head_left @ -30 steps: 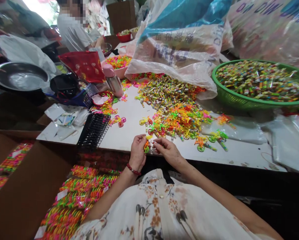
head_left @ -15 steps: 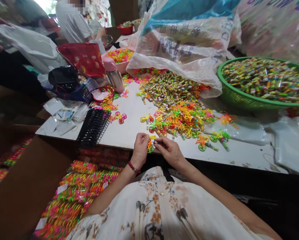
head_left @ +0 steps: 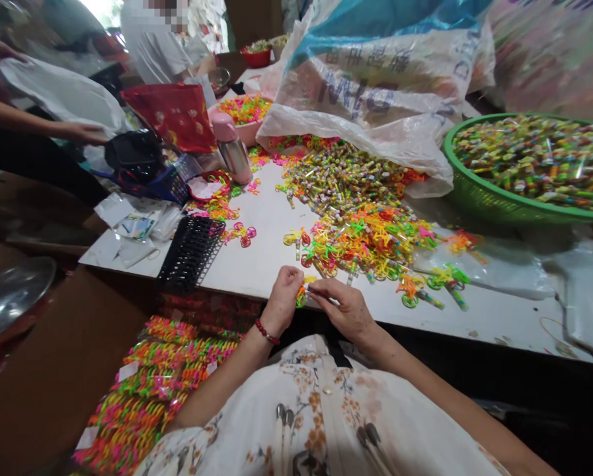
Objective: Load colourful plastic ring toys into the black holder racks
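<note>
Close to the table's front edge, my left hand (head_left: 285,297) pinches a small plastic toy piece (head_left: 301,295) with orange, green and yellow parts. My right hand (head_left: 343,305) meets it from the right, thumb and forefinger closed on the same piece or on a small tube joined to it; the fingers hide most of it. Just beyond both hands lies a heap of bright plastic toy pieces (head_left: 370,231). Behind that spreads a pile of small clear tubes with coloured filling (head_left: 346,175).
A green basket (head_left: 519,198) of tubes stands right, beside a big printed sack (head_left: 375,73). A steel flask (head_left: 234,155), red bag (head_left: 177,119) and black plastic racks (head_left: 190,254) are left. A carton of packed toys (head_left: 142,390) sits below. A co-worker's arm (head_left: 43,125) reaches in at far left.
The view has shifted slightly, so the table things sit a little further right. My hands stay together on the small piece. At far left the co-worker's arm and a metal bowl have come into view.
</note>
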Action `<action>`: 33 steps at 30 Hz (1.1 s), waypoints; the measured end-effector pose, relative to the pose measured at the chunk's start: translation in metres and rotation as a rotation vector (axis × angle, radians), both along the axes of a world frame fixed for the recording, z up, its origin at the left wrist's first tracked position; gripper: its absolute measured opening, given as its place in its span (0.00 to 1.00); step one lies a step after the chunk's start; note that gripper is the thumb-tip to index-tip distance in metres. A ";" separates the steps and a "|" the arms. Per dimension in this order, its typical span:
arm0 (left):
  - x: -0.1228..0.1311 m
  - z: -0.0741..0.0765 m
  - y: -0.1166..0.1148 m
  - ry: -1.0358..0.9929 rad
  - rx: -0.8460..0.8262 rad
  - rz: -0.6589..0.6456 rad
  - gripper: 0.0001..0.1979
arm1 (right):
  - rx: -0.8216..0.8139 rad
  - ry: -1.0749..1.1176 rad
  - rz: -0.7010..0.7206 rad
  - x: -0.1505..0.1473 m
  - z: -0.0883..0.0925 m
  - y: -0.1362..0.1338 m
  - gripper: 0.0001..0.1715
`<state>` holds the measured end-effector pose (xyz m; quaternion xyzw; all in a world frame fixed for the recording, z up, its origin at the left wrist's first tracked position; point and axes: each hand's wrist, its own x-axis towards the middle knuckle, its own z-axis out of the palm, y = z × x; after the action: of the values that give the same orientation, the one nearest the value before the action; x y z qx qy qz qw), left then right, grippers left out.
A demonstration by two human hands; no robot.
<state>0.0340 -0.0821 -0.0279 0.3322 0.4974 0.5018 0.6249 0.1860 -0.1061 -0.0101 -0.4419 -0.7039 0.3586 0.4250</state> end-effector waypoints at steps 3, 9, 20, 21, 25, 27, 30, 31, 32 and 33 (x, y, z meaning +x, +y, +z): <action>0.001 0.000 0.001 0.000 -0.029 -0.008 0.17 | 0.014 0.006 -0.008 -0.001 0.001 -0.001 0.09; 0.011 -0.017 0.003 0.056 0.020 0.062 0.17 | 0.101 -0.028 0.026 -0.007 0.000 -0.003 0.08; -0.079 0.007 0.089 0.839 0.356 0.369 0.12 | 0.559 -0.496 -0.444 0.078 0.027 0.042 0.14; -0.088 0.007 0.097 0.906 0.394 0.372 0.13 | 0.584 -0.598 -0.516 0.089 0.028 0.051 0.16; -0.101 -0.003 0.106 0.915 0.408 0.255 0.09 | 0.622 -0.770 -0.648 0.101 0.030 0.069 0.20; -0.100 -0.009 0.099 0.872 0.417 0.246 0.08 | 0.636 -0.707 -0.567 0.089 0.029 0.066 0.19; -0.099 -0.011 0.084 0.826 0.410 0.295 0.07 | 0.629 -0.560 -0.387 0.057 0.026 0.050 0.17; -0.100 -0.011 0.080 0.782 0.398 0.341 0.08 | 0.607 -0.511 -0.317 0.045 0.023 0.043 0.18; -0.102 -0.010 0.078 0.690 0.367 0.394 0.09 | 0.578 -0.465 -0.244 0.034 0.020 0.036 0.18; -0.105 -0.008 0.077 0.561 0.319 0.443 0.10 | 0.545 -0.425 -0.169 0.023 0.016 0.029 0.19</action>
<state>-0.0709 -0.0047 -0.0361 0.4340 0.6241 0.5854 0.2818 0.2087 -0.0772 0.0056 -0.4339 -0.8073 0.0211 0.3994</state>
